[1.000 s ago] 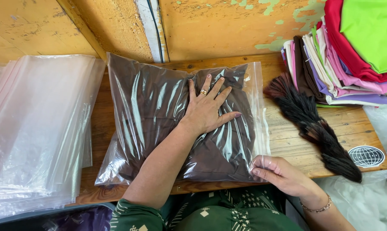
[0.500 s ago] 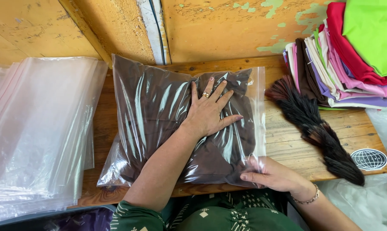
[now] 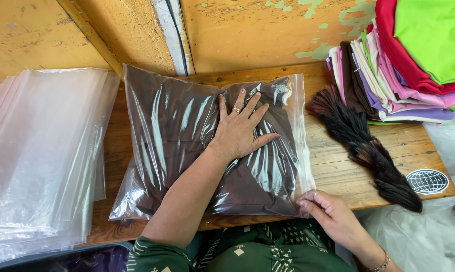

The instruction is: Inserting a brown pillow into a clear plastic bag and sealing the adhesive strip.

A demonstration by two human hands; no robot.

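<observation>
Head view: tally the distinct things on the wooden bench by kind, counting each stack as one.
Clear bag holding brown cloth, under the left hand, its corner at the right hand: 1
Stack of empty clear bags: 1
Stack of folded coloured fabrics: 1
Dark feather brush: 1
Total: 4

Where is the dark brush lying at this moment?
In the head view, the dark brush lies slanted on the right side of the wooden table, between the bagged brown cloth and the stack of folded fabrics.

Clear zip bag (image 3: pixel 177 126) of brown cloth mid-bench; stack of empty clear bags (image 3: pixel 41 156) at left; round black-and-white globe sticker (image 3: pixel 427 181) on right corner.
</observation>
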